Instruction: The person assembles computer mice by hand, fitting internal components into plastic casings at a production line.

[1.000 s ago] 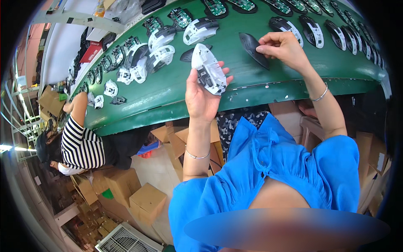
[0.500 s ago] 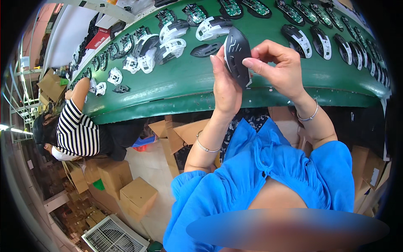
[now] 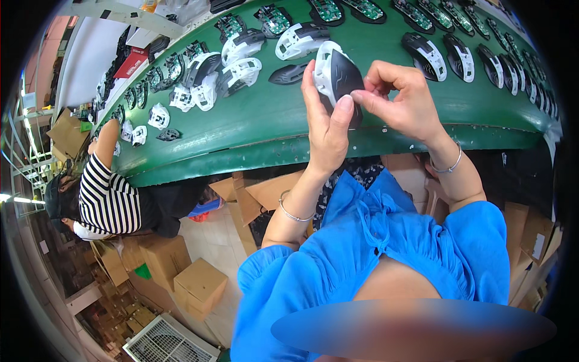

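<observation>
White mouse shell (image 3: 324, 65) and black cover (image 3: 345, 77), now handled as one piece (apart a second ago), lie in the half-closed left hand (image 3: 329, 131) above the green table's (image 3: 458, 105) near side, the curled right hand (image 3: 403, 99) at the cover, grip unclear.

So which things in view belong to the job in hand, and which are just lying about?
Likely the job:
- held shell, in the left hand, right hand by its edge
- other shells on the table
- circuit boards

Seemingly lying about:
- cartons
- red box
- grilled unit
</observation>
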Motion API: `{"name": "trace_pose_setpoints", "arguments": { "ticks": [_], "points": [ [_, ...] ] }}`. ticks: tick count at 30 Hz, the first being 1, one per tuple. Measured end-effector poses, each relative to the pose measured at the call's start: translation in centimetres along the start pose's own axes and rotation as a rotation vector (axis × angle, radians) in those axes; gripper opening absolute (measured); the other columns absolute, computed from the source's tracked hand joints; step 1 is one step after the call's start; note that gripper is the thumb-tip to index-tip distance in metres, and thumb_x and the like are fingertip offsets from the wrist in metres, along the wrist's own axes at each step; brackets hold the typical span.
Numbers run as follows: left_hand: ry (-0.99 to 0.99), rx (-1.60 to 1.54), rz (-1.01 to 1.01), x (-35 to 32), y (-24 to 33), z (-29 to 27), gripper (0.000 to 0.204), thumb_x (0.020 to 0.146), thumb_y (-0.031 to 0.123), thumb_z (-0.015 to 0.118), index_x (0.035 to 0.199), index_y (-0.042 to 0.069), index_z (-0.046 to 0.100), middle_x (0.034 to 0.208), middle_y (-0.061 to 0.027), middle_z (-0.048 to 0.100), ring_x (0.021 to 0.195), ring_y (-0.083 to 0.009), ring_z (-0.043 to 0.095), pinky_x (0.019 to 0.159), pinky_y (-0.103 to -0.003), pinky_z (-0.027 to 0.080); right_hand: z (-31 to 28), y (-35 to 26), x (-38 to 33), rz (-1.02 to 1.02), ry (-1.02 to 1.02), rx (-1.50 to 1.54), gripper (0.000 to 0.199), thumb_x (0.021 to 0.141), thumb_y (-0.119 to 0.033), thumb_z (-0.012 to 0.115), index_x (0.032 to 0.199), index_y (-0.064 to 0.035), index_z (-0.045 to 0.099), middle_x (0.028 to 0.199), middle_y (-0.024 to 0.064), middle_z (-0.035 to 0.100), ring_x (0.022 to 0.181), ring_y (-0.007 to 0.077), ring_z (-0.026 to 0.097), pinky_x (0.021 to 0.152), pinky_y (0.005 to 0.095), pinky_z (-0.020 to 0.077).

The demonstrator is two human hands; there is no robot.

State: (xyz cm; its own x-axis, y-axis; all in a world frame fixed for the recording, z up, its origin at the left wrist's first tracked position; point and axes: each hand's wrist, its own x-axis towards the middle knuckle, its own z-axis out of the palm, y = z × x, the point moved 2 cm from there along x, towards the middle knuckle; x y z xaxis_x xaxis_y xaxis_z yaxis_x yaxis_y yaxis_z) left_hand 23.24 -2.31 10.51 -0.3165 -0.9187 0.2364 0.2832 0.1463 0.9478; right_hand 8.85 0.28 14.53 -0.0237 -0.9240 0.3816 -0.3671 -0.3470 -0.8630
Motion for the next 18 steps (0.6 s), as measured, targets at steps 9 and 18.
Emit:
{"name": "trace_pose_setpoints", "arguments": {
  "ticks": [9,18],
  "points": [
    [0.036,0.018,0.117,0.2,1.4,0.6,0.074,0.083,0.021,0.059,0.14,-0.005,0.019,0.133,-0.0167,0.034,0.121,-0.0245,0.038,0.103,-0.036,0.032,0.2,-1.5,-0.7,-0.179,0.175,0.016,0.02,0.074,-0.004,0.072,0.067,-0.0012,0.053,0.056,0.0018,0.053,0.05,0.0057,0.048,0.045,0.0215,0.0376],
    [0.111,0.42,0.343,1.0,0.5,-1.0,0.074,0.07,0.015,0.068,0.133,-0.008,0.036,0.115,-0.0206,0.049,0.104,-0.0313,0.05,0.092,-0.039,0.041,0.1,0.2,-0.7,0.113,0.051,0.153,0.022,0.074,-0.011,0.075,0.071,-0.0005,0.056,0.064,-0.0012,0.055,0.059,0.0045,0.048,0.052,0.0213,0.0395]
  ]
}}
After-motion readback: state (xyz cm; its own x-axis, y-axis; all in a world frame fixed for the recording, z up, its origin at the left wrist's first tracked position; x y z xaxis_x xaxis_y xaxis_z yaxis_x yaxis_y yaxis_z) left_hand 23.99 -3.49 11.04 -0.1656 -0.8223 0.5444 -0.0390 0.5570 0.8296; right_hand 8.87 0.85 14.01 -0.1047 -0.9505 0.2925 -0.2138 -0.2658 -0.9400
